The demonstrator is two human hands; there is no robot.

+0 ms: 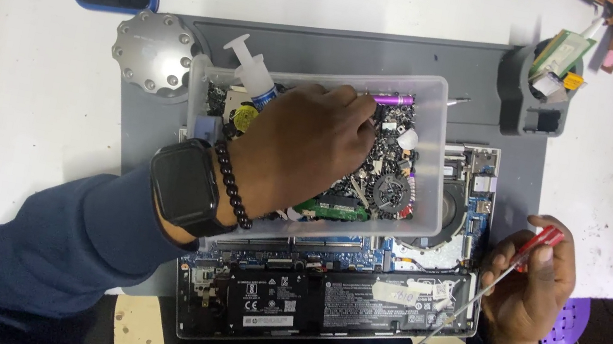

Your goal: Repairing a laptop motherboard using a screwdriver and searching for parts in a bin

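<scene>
While left hand (pixel 302 150) digs palm-down in parts bin (pixel 431 177), fingers curled, right hand (pixel 530 287) fist-grips screwdriver (pixel 483 291).

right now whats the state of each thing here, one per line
left hand: reaching into the clear plastic bin, fingers down among the small parts
right hand: closed around the red-handled screwdriver
clear plastic bin: uncovered, resting on the laptop
open silver laptop: bottom cover off, battery and board exposed
red-handled screwdriver: held, tip angled down
white syringe: leaning in the bin
</scene>
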